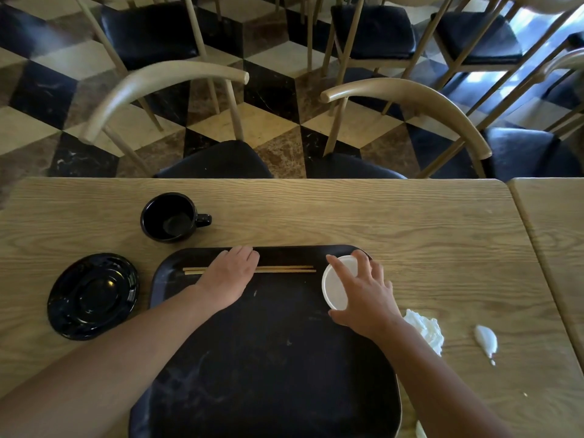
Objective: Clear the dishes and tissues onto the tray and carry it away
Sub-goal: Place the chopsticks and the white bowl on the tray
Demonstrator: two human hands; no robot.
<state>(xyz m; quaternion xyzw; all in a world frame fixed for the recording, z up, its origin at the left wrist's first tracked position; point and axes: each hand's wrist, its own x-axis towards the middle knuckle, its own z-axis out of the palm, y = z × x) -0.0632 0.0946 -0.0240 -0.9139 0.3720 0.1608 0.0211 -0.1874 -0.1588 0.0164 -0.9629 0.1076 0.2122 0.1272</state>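
A black tray (pixel 268 343) lies on the wooden table in front of me. A pair of wooden chopsticks (pixel 284 269) rests across its far end, and my left hand (pixel 229 276) lies flat over their middle. My right hand (pixel 363 295) grips a small white cup (pixel 336 284) at the tray's far right corner, tilted on its side. A black mug (pixel 172 216) stands beyond the tray on the left. A black plate (pixel 93 295) sits left of the tray. A crumpled white tissue (pixel 425 330) lies right of the tray, partly behind my right forearm.
A white smear or spill (pixel 486 339) marks the table right of the tissue. Another white scrap (pixel 420 431) shows at the tray's near right edge. A second table (pixel 556 232) abuts on the right. Two wooden chairs (pixel 221 159) with black seats stand at the far edge.
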